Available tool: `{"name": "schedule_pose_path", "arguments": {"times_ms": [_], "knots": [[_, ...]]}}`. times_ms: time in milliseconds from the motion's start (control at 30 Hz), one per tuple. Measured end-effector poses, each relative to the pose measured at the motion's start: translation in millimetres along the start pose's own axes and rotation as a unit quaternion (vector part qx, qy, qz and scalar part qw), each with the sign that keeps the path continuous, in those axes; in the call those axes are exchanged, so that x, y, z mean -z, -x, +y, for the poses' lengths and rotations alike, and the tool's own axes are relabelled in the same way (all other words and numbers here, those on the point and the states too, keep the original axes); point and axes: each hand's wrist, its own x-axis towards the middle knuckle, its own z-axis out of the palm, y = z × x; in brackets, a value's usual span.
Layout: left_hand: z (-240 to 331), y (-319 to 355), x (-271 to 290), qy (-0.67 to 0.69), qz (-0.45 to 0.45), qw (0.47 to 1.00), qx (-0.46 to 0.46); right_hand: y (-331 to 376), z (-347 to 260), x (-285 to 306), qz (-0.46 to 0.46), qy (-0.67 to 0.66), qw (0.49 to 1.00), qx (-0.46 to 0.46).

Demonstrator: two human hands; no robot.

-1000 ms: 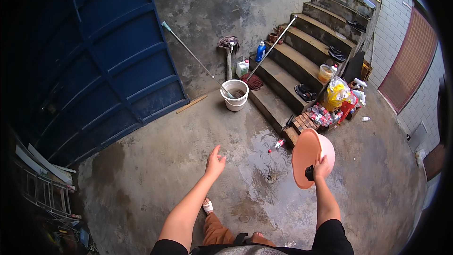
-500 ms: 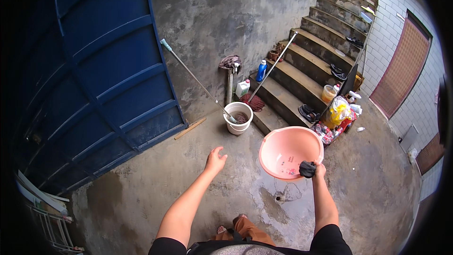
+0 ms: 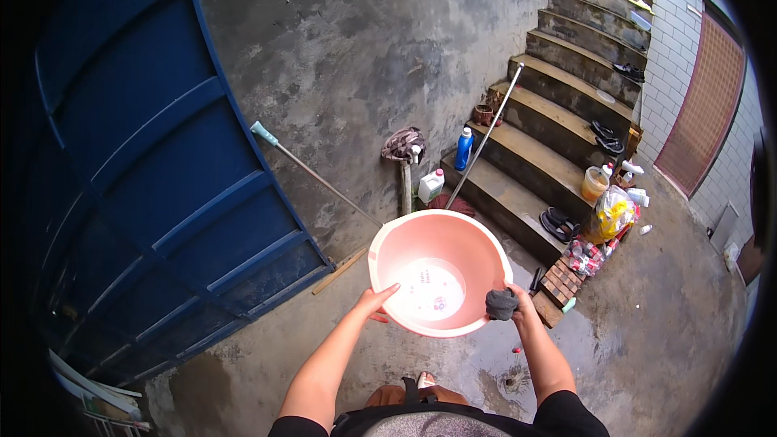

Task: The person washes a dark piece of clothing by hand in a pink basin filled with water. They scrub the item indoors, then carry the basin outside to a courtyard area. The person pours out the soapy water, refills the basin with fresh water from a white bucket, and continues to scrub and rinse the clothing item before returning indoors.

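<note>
Pink basin (image 3: 461, 243) hung above the concrete floor (image 3: 251, 356), in front of the lower left corner of the stairs (image 3: 530, 178), its open mouth turned up toward the person and a printed pattern showing on its pale bottom. The left hand (image 3: 375, 304) gripped the near left rim, thumb over the inside, other fingers beneath the edge. The right hand (image 3: 524, 305) was closed around a bunched dark grey cloth (image 3: 502, 304) at the right rim; how firmly it also held the basin could not be told. Beyond the basin's far edge, a grey pole (image 3: 320, 180) with a pale blue end slanted toward the blue metal gate (image 3: 194, 202), and a white pole (image 3: 486, 133) leaned across the left edge of the steps, dark red mop strings (image 3: 453, 205) at its foot. A white jug (image 3: 430, 187) and a blue bottle (image 3: 464, 150) stood near that same edge. Black sandals (image 3: 559, 225) lay toward the right end of a low step, with bricks (image 3: 561, 280) and plastic bottles (image 3: 584, 259) near the bottom step's right corner. A wooden strip (image 3: 338, 271) lay along the gate's lower edge.
</note>
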Motion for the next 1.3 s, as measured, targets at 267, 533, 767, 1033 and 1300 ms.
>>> {"name": "schedule_pose_path", "arguments": {"times_ms": [267,533,767,1033,1300], "knots": [[48,-124,43,0.114,0.000,0.993,0.039,-154,-22,-17,0.136,0.146,0.977,0.070],[101,-247,74,0.142,-0.010,0.989,0.028,-272,-33,-40,0.368,0.332,0.807,0.322],[153,-329,82,0.149,-0.011,0.984,0.096,-373,-113,-113,0.264,0.291,0.859,0.327],[167,-431,70,0.138,-0.026,0.980,0.138,-568,-169,-164,0.134,0.728,0.665,0.095],[187,-494,68,0.145,-0.012,0.963,0.225,-714,-156,-180,0.039,0.821,0.568,0.047]]}}
